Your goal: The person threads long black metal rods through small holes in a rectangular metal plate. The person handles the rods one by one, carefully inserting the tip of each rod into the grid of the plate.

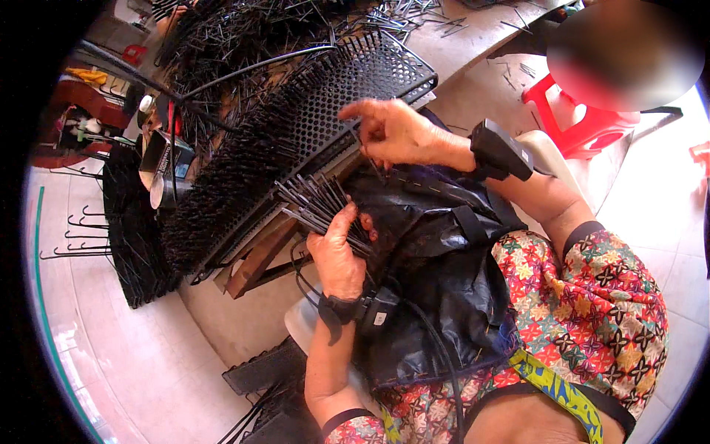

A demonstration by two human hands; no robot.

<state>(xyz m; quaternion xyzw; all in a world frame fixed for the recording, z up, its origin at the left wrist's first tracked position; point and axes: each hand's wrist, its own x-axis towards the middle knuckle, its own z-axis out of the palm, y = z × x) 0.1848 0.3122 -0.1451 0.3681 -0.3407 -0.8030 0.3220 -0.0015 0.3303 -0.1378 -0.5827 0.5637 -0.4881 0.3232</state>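
My left hand [339,255] is wrapped round a loose bundle of thin dark rods [318,198], whose ends fan out toward the upper left. A long black perforated rack [340,85] stands slanted in front of me. Rows of upright dark rods [237,163] fill its left part, while many holes to the right show bare. My right hand [399,133] is over the rack's near edge, index finger stretched out to the left and the other fingers bent. I see no rod clearly held in it. A black apron [444,274] covers my lap below both hands.
A heap of loose dark rods [222,37] lies on the table behind the rack. At left, a black rack with hooked rods [129,222] stands by a small box [166,159]. A red plastic stool [592,126] and a person are at upper right. Another black rack [266,370] lies below.
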